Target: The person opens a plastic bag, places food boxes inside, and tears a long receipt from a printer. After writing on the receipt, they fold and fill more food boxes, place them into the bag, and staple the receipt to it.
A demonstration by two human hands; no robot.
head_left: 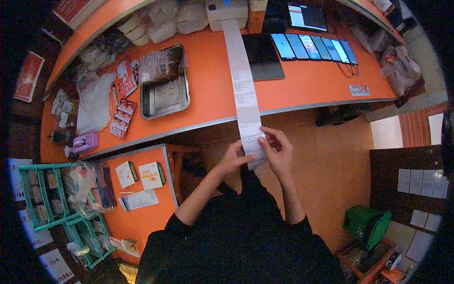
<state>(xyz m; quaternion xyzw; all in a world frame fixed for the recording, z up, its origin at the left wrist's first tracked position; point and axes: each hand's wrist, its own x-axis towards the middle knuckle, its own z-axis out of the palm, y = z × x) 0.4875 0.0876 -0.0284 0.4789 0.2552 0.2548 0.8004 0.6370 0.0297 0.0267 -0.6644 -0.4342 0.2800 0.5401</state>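
Note:
A long strip of printed receipt paper (247, 106) runs from the white printer (227, 12) at the back of the orange counter, over its front edge, to my hands. My left hand (232, 156) pinches the left side near the strip's lower end, with the thumb on top. My right hand (278, 150) grips the right edge, thumb on the printed face and fingers partly behind the paper. Several blocks of small print show along the strip. Its lowest end hangs just below my fingers.
Several phones (309, 46) lie in a row beside a dark mat (260, 59). A metal tray (165, 102) with packets stands left of the strip. Nearby are a purple tape dispenser (86, 143), a teal rack (49, 220) and a green bag (366, 226) at lower right.

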